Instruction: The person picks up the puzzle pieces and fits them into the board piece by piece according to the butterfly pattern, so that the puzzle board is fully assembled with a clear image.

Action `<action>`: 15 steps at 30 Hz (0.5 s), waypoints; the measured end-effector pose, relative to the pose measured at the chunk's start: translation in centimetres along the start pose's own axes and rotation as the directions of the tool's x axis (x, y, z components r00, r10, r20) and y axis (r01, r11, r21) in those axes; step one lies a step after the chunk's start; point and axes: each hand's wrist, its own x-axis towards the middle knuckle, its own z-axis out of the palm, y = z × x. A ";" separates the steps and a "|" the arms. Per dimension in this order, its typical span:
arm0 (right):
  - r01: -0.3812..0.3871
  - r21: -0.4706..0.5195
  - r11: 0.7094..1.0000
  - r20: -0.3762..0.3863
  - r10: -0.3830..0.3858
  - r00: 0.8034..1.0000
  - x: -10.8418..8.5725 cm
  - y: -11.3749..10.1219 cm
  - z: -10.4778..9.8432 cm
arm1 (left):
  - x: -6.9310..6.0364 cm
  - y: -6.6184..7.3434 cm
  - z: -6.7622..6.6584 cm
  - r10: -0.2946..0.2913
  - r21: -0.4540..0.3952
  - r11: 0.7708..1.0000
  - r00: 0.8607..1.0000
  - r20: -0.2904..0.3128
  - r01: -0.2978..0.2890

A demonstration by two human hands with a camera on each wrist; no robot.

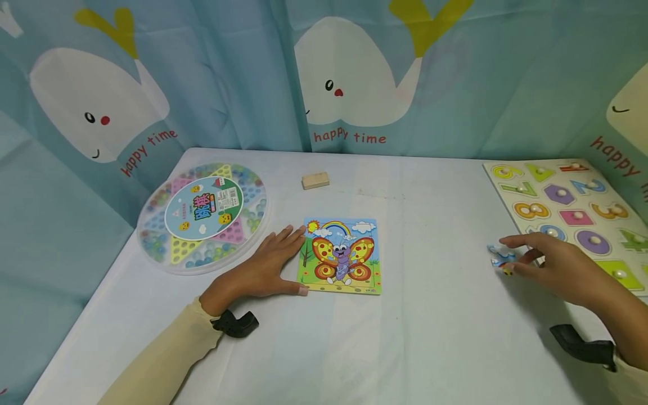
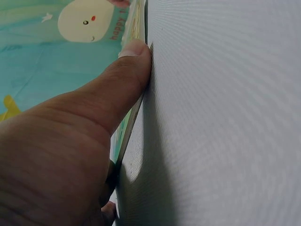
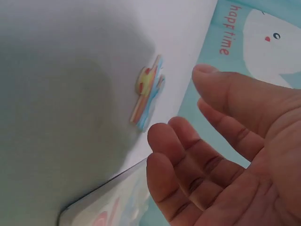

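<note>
A square butterfly jigsaw puzzle (image 1: 340, 256) lies flat in the middle of the white table. My left hand (image 1: 268, 267) rests at its left side, fingers spread, with the thumb on the lower left corner and fingertips at the upper left edge. In the left wrist view the thumb (image 2: 117, 84) touches the board's edge. On the right, small blue and white puzzle pieces (image 1: 500, 255) are by the fingertips of my right hand (image 1: 562, 267). The right wrist view shows a yellow, orange and blue puzzle piece (image 3: 149, 94) apart from the loosely bent fingers (image 3: 164, 146).
A round Chinese checkers set (image 1: 152, 247) with coloured marbles lies at the left. A small wooden block (image 1: 315, 180) sits behind the puzzle. A number and shape peg board (image 1: 544, 205) lies at the right, partly under the right hand. A whale-print curtain (image 1: 243, 84) hangs behind the table.
</note>
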 end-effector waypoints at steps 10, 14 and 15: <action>0.051 0.011 0.999 0.020 -0.051 0.999 0.6 0.7 0.4 | 0.0 -0.1 0.0 -0.010 -0.005 1.000 1.000 0.002 0.010; 0.069 -0.012 0.998 -0.006 -0.069 0.998 0.7 0.7 0.6 | 0.0 -0.1 0.1 -0.005 -0.002 1.000 1.000 0.000 0.005; 0.068 -0.017 0.998 -0.005 -0.068 0.998 0.7 0.7 0.7 | 0.0 -0.1 0.1 -0.002 -0.002 1.000 1.000 -0.002 0.002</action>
